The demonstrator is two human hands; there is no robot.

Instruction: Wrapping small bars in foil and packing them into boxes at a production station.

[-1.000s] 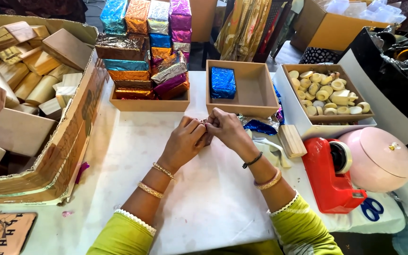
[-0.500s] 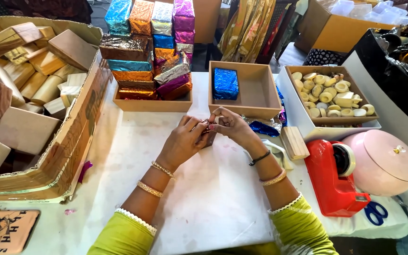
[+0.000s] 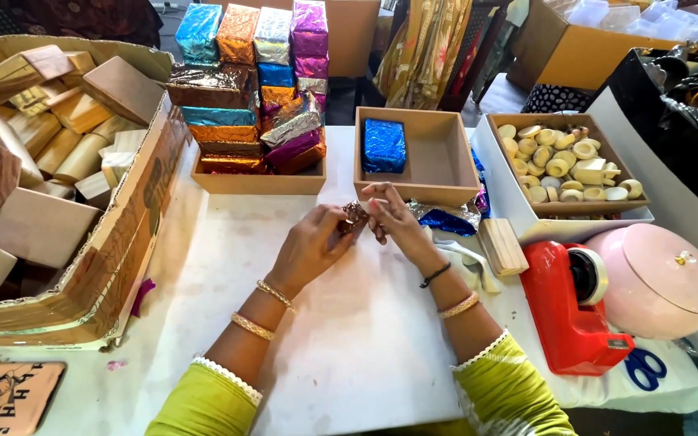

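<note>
Table (image 3: 349, 355) in white cloth is bearing everything. Carton (image 3: 115, 242) at the person's left is brimming with plain wooden blocks. Tray (image 3: 256, 184) behind the hands is holding foil-wrapped blocks in blue, orange, silver and purple. Box (image 3: 446, 192) beside it is holding one blue-wrapped block (image 3: 384, 145). Lid (image 3: 656, 270), pink and round, is sitting at far right, touching the red dispenser (image 3: 571, 319). Left hand (image 3: 309, 246) and right hand (image 3: 393, 214) are meeting just before the box, fingers of both closing around a small packet (image 3: 355, 215) of brownish foil, pinching it between them above the cloth.
</note>
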